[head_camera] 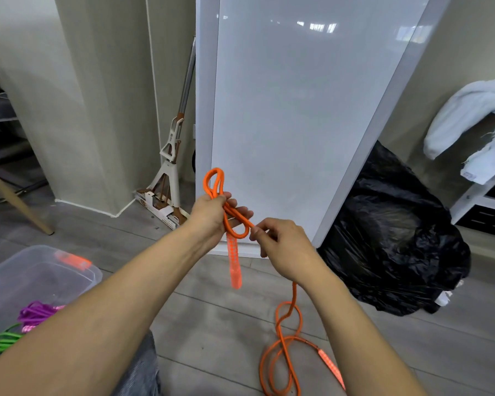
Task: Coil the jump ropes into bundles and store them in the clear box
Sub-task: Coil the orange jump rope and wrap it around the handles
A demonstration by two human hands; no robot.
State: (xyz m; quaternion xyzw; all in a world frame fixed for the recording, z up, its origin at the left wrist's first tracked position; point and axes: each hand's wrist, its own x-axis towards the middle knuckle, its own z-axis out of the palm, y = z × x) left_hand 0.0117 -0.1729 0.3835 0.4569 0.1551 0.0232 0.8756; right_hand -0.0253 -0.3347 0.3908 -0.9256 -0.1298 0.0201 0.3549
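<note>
An orange jump rope [287, 338] runs from loose loops on the floor up to both hands. My left hand [212, 214] holds a small coil of it, with loops sticking out above and below the palm, and one orange handle [234, 264] hangs down under it. My right hand [283, 244] pinches the rope just right of the coil. The other handle [330, 365] lies on the floor. The clear box [40, 278] stands at lower left with a purple rope [36, 311] and a green rope [7, 338] bundled inside.
A white panel [297, 110] leans upright straight ahead. A black plastic bag [392, 235] sits to its right on the grey wood floor. A squeeze mop [169, 167] leans against the wall at left, and a white cloth [469, 124] hangs over a shelf at far right.
</note>
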